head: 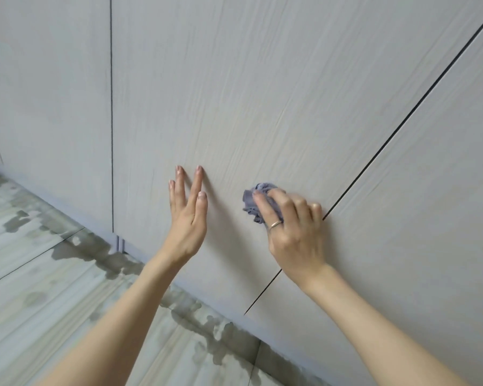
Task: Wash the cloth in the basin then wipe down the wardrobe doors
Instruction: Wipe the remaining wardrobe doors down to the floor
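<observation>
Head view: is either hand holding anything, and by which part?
The right hand grips the bunched purple cloth around its middle against the wardrobe door. The left hand holds nothing, fingers straight.

- Wardrobe doors: pale wood-grain finish, matt, finely ridged.
- Cloth: soft purple-grey fabric, crumpled.
- Floor: smooth glossy tiles, streaked, with dark wet-looking patches.
- Ring: shiny metal.

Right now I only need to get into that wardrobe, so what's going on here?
A person is wiping the wardrobe door. The right hand grips a bunched bluish cloth against the panel, next to the dark gap between two doors. The left hand lies flat on the same door, fingers straight. The tiled floor below shows dark wet-looking patches.
</observation>
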`<action>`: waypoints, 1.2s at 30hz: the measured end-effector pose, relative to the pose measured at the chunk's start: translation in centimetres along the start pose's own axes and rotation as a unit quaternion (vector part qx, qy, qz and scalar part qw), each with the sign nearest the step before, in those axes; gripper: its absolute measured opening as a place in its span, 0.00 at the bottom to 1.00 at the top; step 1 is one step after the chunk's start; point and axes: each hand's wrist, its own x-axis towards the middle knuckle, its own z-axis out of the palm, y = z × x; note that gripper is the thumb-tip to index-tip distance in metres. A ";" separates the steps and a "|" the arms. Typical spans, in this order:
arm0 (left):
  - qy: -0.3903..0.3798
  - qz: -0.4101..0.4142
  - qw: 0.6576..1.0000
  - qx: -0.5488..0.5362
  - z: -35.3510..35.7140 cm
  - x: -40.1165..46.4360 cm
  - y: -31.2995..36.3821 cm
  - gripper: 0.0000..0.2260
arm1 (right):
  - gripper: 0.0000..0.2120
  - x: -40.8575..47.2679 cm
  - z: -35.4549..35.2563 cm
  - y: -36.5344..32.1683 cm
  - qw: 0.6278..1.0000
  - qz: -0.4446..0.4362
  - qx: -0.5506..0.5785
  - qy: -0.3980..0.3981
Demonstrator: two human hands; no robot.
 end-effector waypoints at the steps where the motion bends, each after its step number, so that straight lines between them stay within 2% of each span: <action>1: -0.002 0.006 1.000 0.000 0.0 0.1 -0.1 0.19 | 0.17 -2.2 0.9 -1.2 0.999 -0.040 0.005 -0.037; 4: -0.020 0.020 1.000 0.008 -0.3 -0.3 -1.1 0.19 | 0.21 -9.6 3.1 -4.4 0.969 -0.170 0.003 -0.179; 6: -0.033 0.030 0.999 0.012 -0.5 -0.3 -2.0 0.20 | 0.26 -11.3 3.4 -5.3 0.961 -0.179 0.008 -0.212; 8: -0.039 0.031 0.999 0.018 -0.5 -0.5 -2.8 0.20 | 0.26 -9.5 3.1 -5.2 0.971 -0.151 0.014 -0.187; 11: -0.039 0.005 0.999 0.019 0.4 -1.3 -4.1 0.20 | 0.20 -4.8 3.5 -5.0 0.995 -0.049 0.018 -0.080; 13: -0.031 -0.005 0.999 0.011 0.9 -1.7 -4.7 0.20 | 0.16 -4.0 4.3 -5.2 0.998 -0.010 0.023 -0.049; 15: -0.027 -0.013 1.000 0.003 1.1 -1.8 -4.6 0.20 | 0.15 -6.9 4.9 -6.1 0.994 -0.066 0.016 -0.089; 17: -0.029 -0.022 0.999 -0.010 1.3 -1.9 -4.3 0.20 | 0.17 -11.8 4.8 -6.7 0.973 -0.152 0.023 -0.172; 20: -0.025 -0.021 0.999 -0.027 1.6 -2.1 -3.8 0.19 | 0.10 -15.3 3.3 -5.6 0.956 -0.179 0.028 -0.231; 22: -0.020 -0.031 0.999 -0.036 1.8 -2.3 -3.4 0.19 | 0.12 -14.1 1.9 -4.1 0.965 -0.153 0.026 -0.212; 27: 0.000 -0.077 0.995 -0.070 2.6 -2.6 -1.5 0.20 | 0.19 -7.4 -1.0 -0.6 0.994 -0.010 0.020 -0.110; 29: -0.007 -0.089 0.993 -0.076 2.7 -2.7 -1.0 0.21 | 0.19 -7.2 -1.1 -0.5 0.994 -0.005 0.017 -0.105; 31: -0.025 -0.089 0.993 -0.071 2.9 -2.9 -0.9 0.21 | 0.17 -8.3 -0.2 -1.2 0.990 -0.060 0.018 -0.123; 34: -0.077 -0.076 0.994 -0.027 3.0 -3.7 -1.2 0.20 | 0.19 -9.5 1.7 -2.4 0.964 -0.200 0.019 -0.175; 36: -0.112 -0.061 0.992 -0.007 2.3 -4.2 -1.6 0.19 | 0.17 -9.0 2.5 -3.0 0.952 -0.238 0.012 -0.192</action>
